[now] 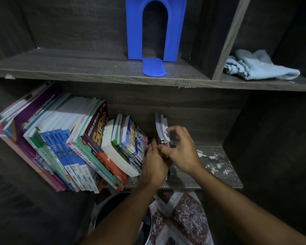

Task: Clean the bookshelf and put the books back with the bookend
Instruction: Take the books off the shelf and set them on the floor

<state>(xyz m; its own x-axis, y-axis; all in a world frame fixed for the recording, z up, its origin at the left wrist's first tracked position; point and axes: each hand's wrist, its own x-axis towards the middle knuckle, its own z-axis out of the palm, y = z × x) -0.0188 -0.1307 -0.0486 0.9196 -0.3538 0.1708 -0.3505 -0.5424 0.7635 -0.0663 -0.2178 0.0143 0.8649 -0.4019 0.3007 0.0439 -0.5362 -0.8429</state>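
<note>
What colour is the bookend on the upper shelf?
The bookend is bright blue; the head view shows it plainly.

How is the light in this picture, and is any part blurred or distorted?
Head view: dim overall, with the dark wooden bookshelf sinking into shadow at the corners; the blue plastic bookend and leaning row of books are lit best; the right hand, gripping thin upright books, looks slightly soft; the wide lens tilts the shelf's upright divider.
</note>
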